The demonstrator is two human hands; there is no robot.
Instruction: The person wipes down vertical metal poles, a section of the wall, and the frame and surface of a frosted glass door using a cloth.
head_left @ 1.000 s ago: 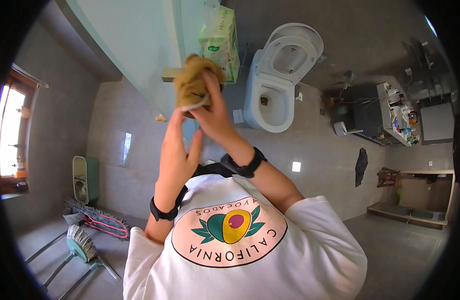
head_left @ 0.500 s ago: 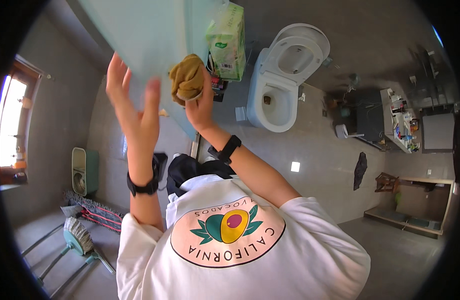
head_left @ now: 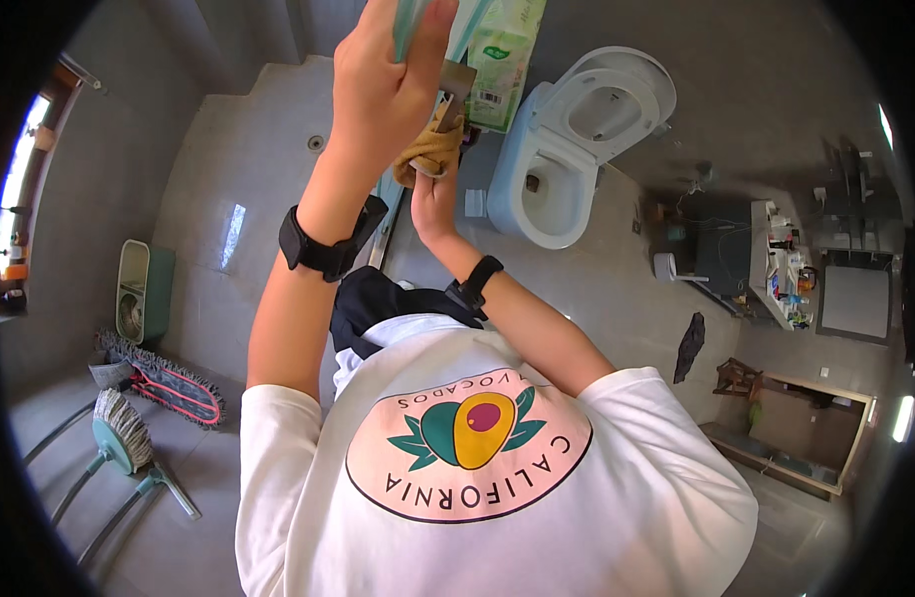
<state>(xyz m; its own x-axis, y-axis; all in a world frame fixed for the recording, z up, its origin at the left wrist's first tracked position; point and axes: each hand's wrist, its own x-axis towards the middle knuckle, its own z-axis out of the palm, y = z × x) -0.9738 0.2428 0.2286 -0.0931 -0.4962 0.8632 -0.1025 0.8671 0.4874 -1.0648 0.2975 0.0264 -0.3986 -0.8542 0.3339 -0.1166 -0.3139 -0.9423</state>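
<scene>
Evidently soft: tan cloth (head_left: 424,154) bunched up against a metal fitting (head_left: 455,82)

Cloth sits near the upper middle of the view, at the glass door (head_left: 407,22), just below the left hand (head_left: 383,95) and to the left of a green-and-white package (head_left: 502,70). It appears to meet the metal fitting, whose lower end runs down into the folds; whether the cloth wraps right around it, cannot tell.

Right hand (head_left: 435,211) is closed on the cloth from below, fingers mostly lost behind the folds. Left hand is clamped on the glass door near its edge, the pane passing between thumb and fingers; fingertips run out of the picture at the top.

Handling, by judgement: cloth light, limp, thick in the pile, nothing to break. Should squash readily and keep no shape of its own; loose folds could slip out of a weak pinch. Damp or dry, cannot tell. Best hold: a whole handful from beneath, thumb over the gathered part, as the right hand has it, rather than by one corner.

Glass door is another matter: stiff, smooth, likely heavy, probably slick if wet, and it may swing under a push. Best taken at the edge, thumb one side, fingers the other. Metal fitting looks hard and square-cornered; a cloth fold could snag there.
</scene>
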